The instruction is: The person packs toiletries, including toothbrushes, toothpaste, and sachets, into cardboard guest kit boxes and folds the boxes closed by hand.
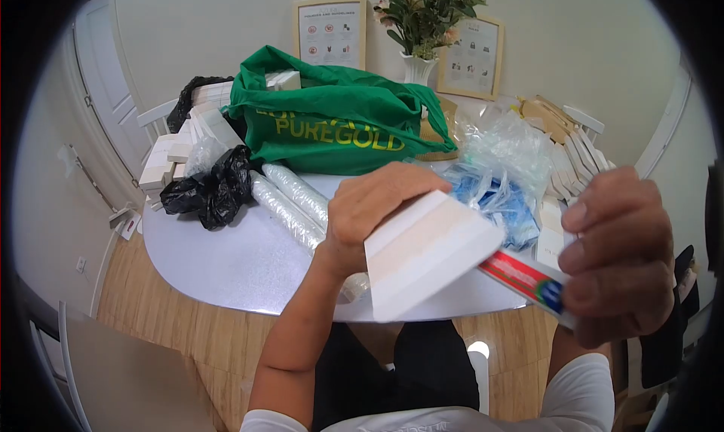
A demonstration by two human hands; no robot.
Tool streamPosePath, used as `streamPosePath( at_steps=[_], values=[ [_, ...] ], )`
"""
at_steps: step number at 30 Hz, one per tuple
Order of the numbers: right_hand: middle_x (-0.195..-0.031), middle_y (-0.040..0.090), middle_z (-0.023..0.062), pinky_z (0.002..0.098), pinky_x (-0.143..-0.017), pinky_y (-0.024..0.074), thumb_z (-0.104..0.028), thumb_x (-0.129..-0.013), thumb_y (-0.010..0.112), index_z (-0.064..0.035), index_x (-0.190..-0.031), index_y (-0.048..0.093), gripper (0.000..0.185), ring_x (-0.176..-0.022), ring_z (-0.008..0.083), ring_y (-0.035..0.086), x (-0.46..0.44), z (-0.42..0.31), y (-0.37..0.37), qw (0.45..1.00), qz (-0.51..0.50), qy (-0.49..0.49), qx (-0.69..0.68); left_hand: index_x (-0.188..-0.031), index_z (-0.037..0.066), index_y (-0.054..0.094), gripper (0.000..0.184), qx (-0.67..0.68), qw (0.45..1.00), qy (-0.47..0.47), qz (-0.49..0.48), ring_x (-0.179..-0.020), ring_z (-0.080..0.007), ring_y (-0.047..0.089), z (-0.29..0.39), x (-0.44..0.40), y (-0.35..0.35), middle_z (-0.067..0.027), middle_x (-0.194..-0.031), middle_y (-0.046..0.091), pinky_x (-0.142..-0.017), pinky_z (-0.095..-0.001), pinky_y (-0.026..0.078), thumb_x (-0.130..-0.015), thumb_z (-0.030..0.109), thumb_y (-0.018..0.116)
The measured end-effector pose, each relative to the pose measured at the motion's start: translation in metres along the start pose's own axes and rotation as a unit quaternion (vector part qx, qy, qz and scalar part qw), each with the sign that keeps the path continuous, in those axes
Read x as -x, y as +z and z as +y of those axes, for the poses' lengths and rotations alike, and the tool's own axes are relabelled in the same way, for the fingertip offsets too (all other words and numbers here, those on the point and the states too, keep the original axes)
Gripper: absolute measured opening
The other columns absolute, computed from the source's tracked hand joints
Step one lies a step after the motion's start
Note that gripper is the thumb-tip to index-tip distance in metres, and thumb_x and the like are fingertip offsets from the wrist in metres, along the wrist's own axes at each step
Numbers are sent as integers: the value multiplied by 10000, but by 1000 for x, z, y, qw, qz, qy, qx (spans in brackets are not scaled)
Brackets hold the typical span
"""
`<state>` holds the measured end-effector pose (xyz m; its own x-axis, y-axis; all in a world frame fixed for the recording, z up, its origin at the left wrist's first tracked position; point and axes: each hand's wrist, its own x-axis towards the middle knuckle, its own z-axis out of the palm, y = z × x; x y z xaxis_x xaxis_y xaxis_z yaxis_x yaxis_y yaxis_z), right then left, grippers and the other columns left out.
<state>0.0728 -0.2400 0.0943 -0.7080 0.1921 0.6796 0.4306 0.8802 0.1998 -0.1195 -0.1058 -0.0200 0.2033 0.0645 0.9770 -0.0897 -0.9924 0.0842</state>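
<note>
In the head view my left hand [383,207] is closed around a white box-like block [426,255] with a beige band across its face. It is held tilted above the front of the table. My right hand [622,255], raised close to the camera and slightly blurred, pinches the outer end of a narrow red-and-white pack [520,275] with a blue and green mark. The other end of this pack meets the block's right edge; whether it goes inside or behind the block I cannot tell.
On the white table [219,270] stands a green bag [324,123]. Bubble wrap rolls [290,206], a black plastic bag [215,191] and white boxes [162,160] lie left. Blue plastic packaging [498,206], clear plastic [513,145] and more white pieces [577,160] are right. Behind stands a flower vase [418,68].
</note>
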Motion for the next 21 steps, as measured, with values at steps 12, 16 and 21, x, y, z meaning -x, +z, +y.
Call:
streamPosePath(
  at_steps=[12, 16, 21],
  values=[
    [-810, 524, 79, 301, -621, 430, -56, -766, 675, -39, -843, 604, 106, -752, 199, 519, -56, 64, 70, 987, 29, -50, 147, -1013, -78, 614, 297, 58, 975, -136, 167, -857, -197, 646, -15, 7, -3, -126, -969, 651, -775, -294, 520, -740, -4, 699],
    [-801, 465, 65, 323, -605, 403, -51, -684, 726, -54, -790, 597, 167, -732, 193, 476, -63, 82, 84, 976, 97, -122, 152, -945, -64, 633, 224, 7, 979, -148, 143, -842, -169, 645, -20, 10, -9, -120, -930, 655, -738, -276, 523, -740, -11, 706],
    [-836, 549, 75, 309, -640, 424, -82, -724, 698, -19, -769, 598, 127, -754, 189, 511, -65, 54, 76, 966, 45, -140, 215, -914, -58, 634, 202, 49, 976, -129, 167, -741, -141, 642, -21, 10, -7, -87, -854, 665, -667, -251, 516, -733, -5, 706]
  ],
)
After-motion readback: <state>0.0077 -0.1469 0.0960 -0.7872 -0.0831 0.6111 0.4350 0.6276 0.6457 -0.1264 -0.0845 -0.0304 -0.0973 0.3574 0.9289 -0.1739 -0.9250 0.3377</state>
